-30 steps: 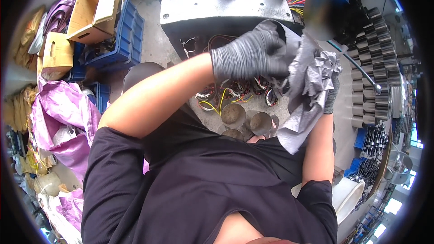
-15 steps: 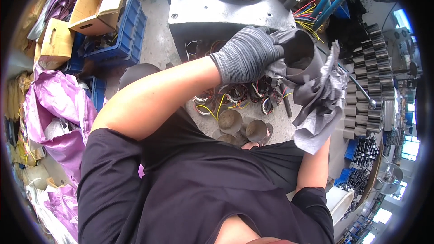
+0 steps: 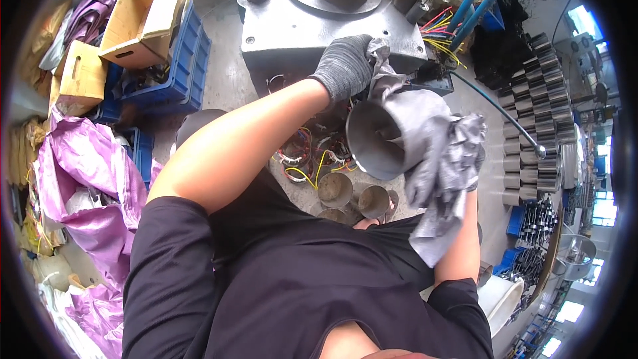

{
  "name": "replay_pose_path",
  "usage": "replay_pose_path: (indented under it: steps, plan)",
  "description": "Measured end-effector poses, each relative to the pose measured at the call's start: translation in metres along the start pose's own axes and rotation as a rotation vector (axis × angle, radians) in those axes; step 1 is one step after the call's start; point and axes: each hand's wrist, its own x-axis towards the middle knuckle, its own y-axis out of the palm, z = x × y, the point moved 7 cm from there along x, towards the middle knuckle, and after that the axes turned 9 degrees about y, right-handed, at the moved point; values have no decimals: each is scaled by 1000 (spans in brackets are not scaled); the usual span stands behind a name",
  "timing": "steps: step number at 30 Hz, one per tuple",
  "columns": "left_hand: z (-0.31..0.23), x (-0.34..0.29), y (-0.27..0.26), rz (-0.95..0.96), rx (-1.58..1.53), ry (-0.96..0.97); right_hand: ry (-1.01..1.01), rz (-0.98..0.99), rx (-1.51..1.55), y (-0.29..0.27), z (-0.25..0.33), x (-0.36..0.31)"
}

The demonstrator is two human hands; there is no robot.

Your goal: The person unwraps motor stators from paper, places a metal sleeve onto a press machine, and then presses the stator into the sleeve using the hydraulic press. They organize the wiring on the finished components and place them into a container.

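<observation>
A dark metal cylinder [image 3: 362, 143], hollow and open at the end toward me, is tilted in front of my body. Crumpled grey cloth [image 3: 435, 179] lies around its outside and hangs down on the right. My left hand [image 3: 345, 66], in a grey knitted glove, is closed on a bunched corner of this cloth at the cylinder's upper left. My right forearm [image 3: 462, 246] rises behind the hanging cloth. The cloth hides the fingers of my right hand, so its grip does not show.
Ahead stands a machine with a metal plate [image 3: 312, 33] and thick columns. Wired coils [image 3: 292, 149] and upright metal tubes [image 3: 334, 189] are on the floor below. Stacked cylinders [image 3: 531, 119] line the right. Blue crates [image 3: 189, 60], cardboard boxes [image 3: 143, 16] and purple sacking [image 3: 93, 166] fill the left.
The cylinder has swung left and lower, and its open end has turned toward me. My left hand has shifted left, away from the rim, with the cloth corner stretched from it.
</observation>
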Motion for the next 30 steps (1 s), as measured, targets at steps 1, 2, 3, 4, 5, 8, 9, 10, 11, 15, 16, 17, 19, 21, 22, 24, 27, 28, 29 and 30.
replay_pose_path:
  steps: [1,2,3,4,5,8,9,10,11,15,16,17,19,21,22,24,27,28,29,30]
  plan:
    - [8,1,4,-56,-26,15,45,25,-113,24,-2,-3]
    - [17,6,7,-89,-81,26,68,-32,-280,44,-4,-2]
    - [17,10,14,-111,-145,47,71,-46,-427,51,-8,-1]
    - [6,6,3,-82,-150,65,80,-48,-576,61,-15,3]
    - [28,22,25,-72,-259,119,84,-47,-724,71,-21,9]
    - [34,20,39,-162,-253,46,282,-59,-912,109,-53,23]
    - [46,22,53,-16,-139,1,292,-44,-922,113,-69,29]
    - [29,18,60,81,-104,38,232,-39,-1123,105,-77,30]
    - [12,11,68,176,-68,77,173,-31,-1324,96,-84,31]
    - [11,-32,88,440,-68,-7,161,113,-1728,66,-136,42]
    - [8,-38,92,533,21,11,227,138,-1765,66,-142,39]
    - [10,-45,98,573,11,7,216,184,-1909,63,-149,39]
    - [16,-52,104,652,78,77,242,243,-1847,55,-159,36]
    - [19,-52,104,655,66,55,47,261,-1874,54,-151,36]
    - [19,-52,103,659,54,35,-150,277,-1892,59,-142,35]
    - [24,-45,100,593,35,21,210,211,-1888,37,-136,46]
    - [31,-34,91,431,-77,-16,195,214,-1784,89,-84,45]
    - [31,-33,91,396,-236,-32,96,208,-1650,108,-65,38]
    - [32,-33,90,358,-394,-50,0,204,-1513,126,-47,28]
    - [37,-34,97,406,-550,-101,-37,206,-1455,142,-33,20]
